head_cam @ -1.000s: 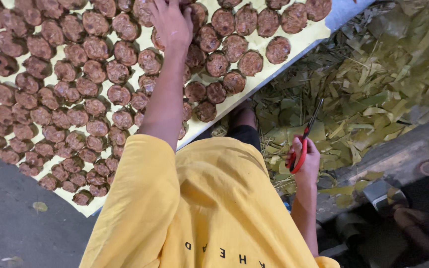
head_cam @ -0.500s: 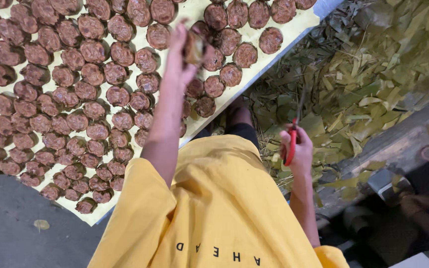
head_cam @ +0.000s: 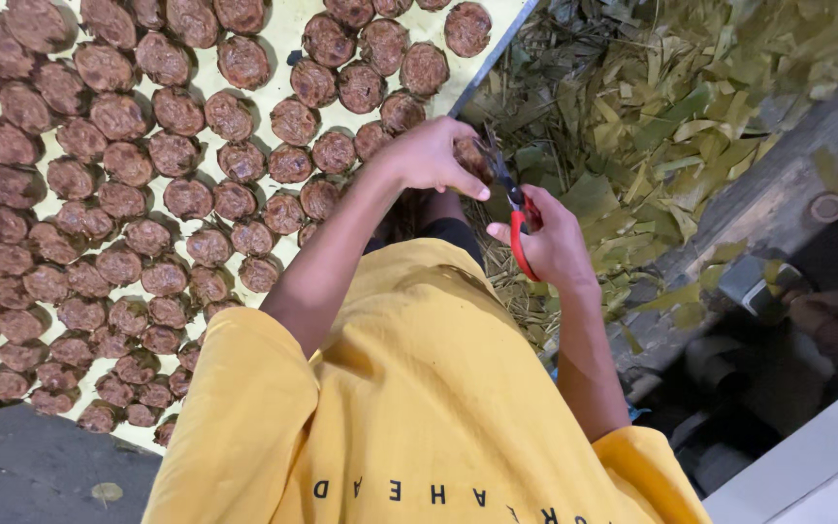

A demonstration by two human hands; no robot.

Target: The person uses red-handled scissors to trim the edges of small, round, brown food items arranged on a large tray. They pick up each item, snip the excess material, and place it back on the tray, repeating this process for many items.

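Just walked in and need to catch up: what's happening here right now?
A person in a yellow shirt holds a brown round piece in the left hand and red-handled scissors in the right hand, blades at the piece. Rows of similar brown rounds cover a pale sheet. Green leaf trimmings lie beside it.

Green leaf scraps (head_cam: 671,107) heaped beside pale tray (head_cam: 288,39)

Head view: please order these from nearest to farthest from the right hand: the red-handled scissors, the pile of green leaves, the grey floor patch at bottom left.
1. Red-handled scissors: gripped in the right hand.
2. Pile of green leaves: just beyond it, upper right.
3. Grey floor patch: far across, bottom-left corner, past the yellow shirt.
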